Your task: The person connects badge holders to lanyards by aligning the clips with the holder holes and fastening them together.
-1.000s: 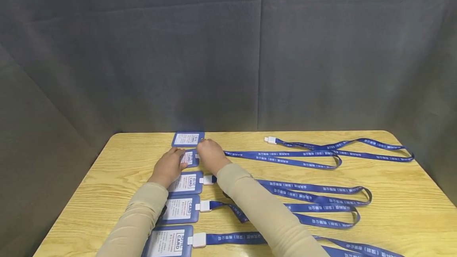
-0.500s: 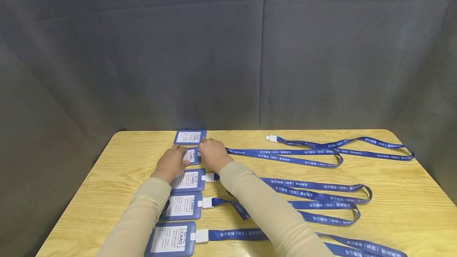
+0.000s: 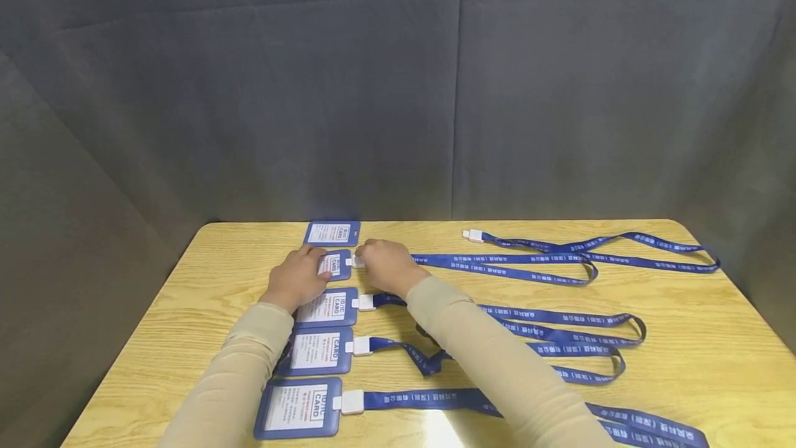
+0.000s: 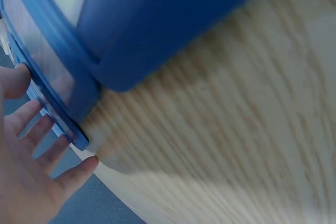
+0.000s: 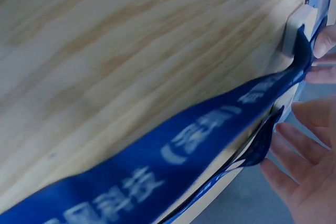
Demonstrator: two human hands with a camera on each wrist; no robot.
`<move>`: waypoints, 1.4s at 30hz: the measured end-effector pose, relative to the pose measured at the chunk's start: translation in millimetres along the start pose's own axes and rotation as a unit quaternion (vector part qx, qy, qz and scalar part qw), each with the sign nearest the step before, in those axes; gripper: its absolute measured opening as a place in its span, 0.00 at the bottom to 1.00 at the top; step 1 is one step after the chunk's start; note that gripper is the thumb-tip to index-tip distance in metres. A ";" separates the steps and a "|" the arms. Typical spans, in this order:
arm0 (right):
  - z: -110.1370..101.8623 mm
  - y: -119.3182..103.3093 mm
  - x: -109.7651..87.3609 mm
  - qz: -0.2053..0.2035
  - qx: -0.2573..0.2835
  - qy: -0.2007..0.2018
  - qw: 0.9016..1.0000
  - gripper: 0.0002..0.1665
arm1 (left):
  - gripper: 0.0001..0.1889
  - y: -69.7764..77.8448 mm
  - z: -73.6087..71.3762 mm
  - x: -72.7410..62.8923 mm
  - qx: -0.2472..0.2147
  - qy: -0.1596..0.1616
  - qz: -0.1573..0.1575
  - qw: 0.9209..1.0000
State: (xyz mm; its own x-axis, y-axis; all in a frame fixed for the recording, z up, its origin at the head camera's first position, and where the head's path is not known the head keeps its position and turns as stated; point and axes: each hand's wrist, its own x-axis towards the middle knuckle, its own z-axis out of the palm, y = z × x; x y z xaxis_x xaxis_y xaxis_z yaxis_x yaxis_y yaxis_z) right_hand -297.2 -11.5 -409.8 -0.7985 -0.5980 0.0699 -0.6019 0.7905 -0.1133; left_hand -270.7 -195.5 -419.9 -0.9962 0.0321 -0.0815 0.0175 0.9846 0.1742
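Note:
Blue ID card holders lie in a column at the table's left, each clipped to a blue lanyard except the farthest. My left hand holds the second-farthest card holder, thumb at its near edge and fingers over its left part. My right hand has its fingertips at the white clip of that holder's lanyard, pinching the strap end. In the right wrist view, fingers meet the edge of that blue strap. The thumb's grip is partly hidden there.
Three joined card holders lie nearer me, their lanyards running right under my right forearm. The farthest card holder has no strap. A loose lanyard with a white clip lies at the back right. A grey curtain hangs behind.
My right hand has slid slightly right, uncovering the second-farthest holder's white clip. My left hand stays on the card holder. The whole view has shifted slightly.

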 end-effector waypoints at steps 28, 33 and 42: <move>-32.1 117.7 -54.1 0.079 0.031 0.037 0.996 0.17 | 0.19 -3.3 -1.5 12.5 -0.048 0.100 0.051 0.992; -29.9 140.2 -59.5 0.113 0.026 0.042 0.992 0.17 | 0.19 -4.2 -0.5 13.4 -0.053 0.103 0.057 0.992; -21.4 160.3 -69.5 0.149 0.028 0.040 0.988 0.18 | 0.18 -2.8 0.3 13.9 -0.060 0.113 0.065 0.990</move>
State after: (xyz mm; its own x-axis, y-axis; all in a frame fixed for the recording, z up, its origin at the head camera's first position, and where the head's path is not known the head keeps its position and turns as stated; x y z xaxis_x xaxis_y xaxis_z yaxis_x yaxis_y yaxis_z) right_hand -338.5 159.6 -411.6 -0.9402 -0.3247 0.1032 -0.3393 0.9201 -0.1959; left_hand -284.6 -197.8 -421.8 -0.9800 0.1046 0.1693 0.1503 0.9467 0.2850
